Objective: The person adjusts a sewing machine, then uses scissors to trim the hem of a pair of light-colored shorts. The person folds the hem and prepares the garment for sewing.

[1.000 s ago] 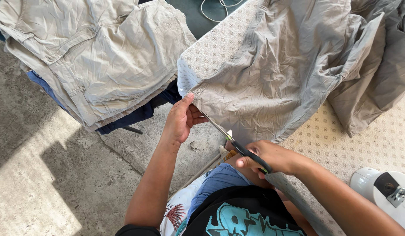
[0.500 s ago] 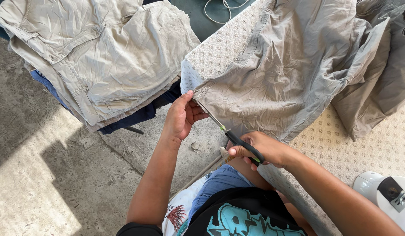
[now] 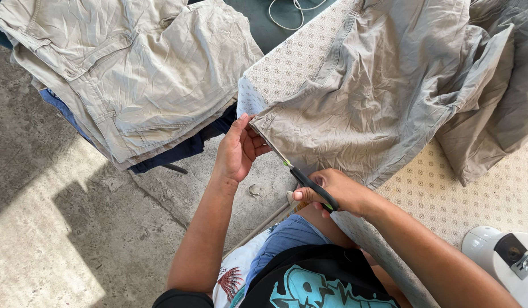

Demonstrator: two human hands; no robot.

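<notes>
At the worktop's (image 3: pixel 446 199) near-left edge, the left hand (image 3: pixel 236 151) pinches the grey garment's (image 3: pixel 366 108) hem corner, the right hand (image 3: pixel 332 193) grips scissors (image 3: pixel 307 181) partway along it, cut unfinished.

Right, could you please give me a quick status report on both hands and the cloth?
Left hand pinching grey garment hem corner. Right hand gripping scissors, blades along hem edge. Nothing blocking; folded garment pile off to the side.

Padded surface (image 3: pixel 446 199) with a dotted cream cover: carries crumpled grey-beige trousers (image 3: pixel 378 97) and a white iron (image 3: pixel 503 256). Adjacent concrete floor (image 3: pixel 59 228) beneath a folded garment stack (image 3: pixel 133 74).
</notes>
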